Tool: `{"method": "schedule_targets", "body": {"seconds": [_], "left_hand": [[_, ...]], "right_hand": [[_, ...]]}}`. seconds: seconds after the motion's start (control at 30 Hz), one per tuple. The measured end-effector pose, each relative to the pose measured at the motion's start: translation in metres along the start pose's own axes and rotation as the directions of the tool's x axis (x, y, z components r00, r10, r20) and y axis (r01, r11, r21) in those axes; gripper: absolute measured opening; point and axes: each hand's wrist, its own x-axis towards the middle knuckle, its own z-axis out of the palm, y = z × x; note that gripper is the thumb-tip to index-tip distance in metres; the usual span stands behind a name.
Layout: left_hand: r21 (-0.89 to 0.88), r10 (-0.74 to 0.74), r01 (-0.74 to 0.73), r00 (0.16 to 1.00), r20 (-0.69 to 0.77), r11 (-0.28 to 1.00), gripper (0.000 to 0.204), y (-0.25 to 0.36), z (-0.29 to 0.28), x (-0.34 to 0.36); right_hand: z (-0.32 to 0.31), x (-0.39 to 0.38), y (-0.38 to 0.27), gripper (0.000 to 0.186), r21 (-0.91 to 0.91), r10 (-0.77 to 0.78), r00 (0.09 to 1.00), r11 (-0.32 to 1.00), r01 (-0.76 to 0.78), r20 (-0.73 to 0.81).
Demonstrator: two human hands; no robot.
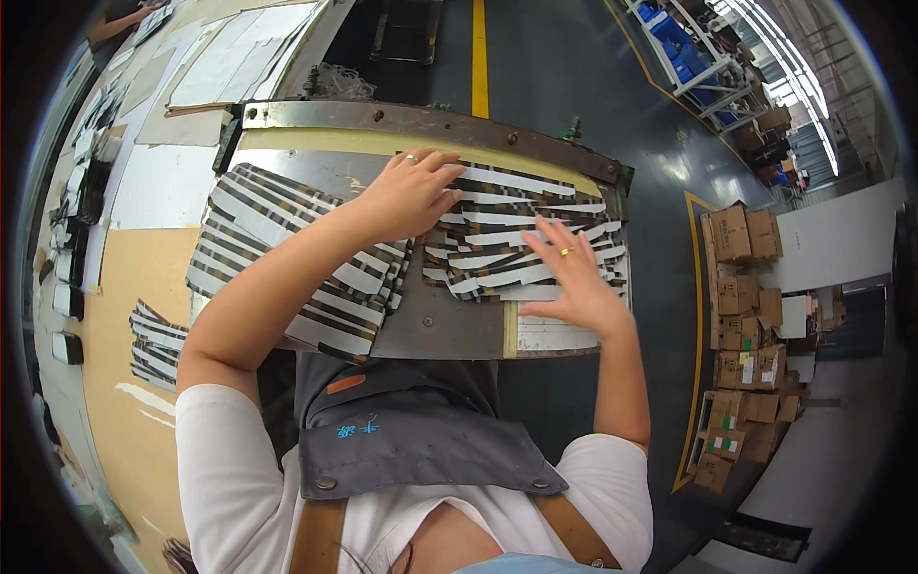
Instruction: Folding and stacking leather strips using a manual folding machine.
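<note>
A metal work plate with a long bar along its far edge carries two piles of flat, black-and-white striped strips. The left pile is fanned out beneath my left forearm. My left hand, fingers bent and apart, is over the gap between the piles, its fingertips at the upper left edge of the right pile. My right hand lies spread over that right pile, fingertips on or just above the strips. Its palm hides part of the pile.
A tan board at the left holds a smaller striped bundle, near white sheets. A person's arm shows at the top left. Stacked cardboard boxes and a rack with blue bins stand along the right, past a yellow floor line.
</note>
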Motion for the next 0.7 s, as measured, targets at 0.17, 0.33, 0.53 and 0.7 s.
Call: {"method": "schedule_targets", "body": {"seconds": [0.17, 0.33, 0.53, 0.7], "left_hand": [[0.088, 0.017, -0.019, 0.999, 0.029, 0.996, 0.044, 0.008, 0.041, 0.024], [-0.132, 0.060, -0.043, 0.990, 0.124, 0.990, 0.042, 0.013, 0.033, 0.034], [-0.464, -0.135, 0.112, 0.991, -0.017, 0.879, 0.039, 0.004, 0.019, 0.015], [-0.441, -0.398, 0.362, 0.917, 0.012, 0.821, 0.048, -0.002, 0.012, -0.014]], "right_hand": [[0.015, 0.016, 0.013, 0.106, -0.015, 0.049, 0.997, 0.999, -0.050, -0.054], [0.016, 0.054, 0.026, 0.107, -0.019, 0.060, 0.997, 0.998, -0.061, -0.055], [0.031, 0.047, 0.007, 0.098, 0.076, 0.039, 0.988, 0.997, -0.028, -0.151], [0.024, 0.008, 0.049, 0.075, 0.148, 0.237, 0.847, 0.971, -0.188, -0.477]]}}
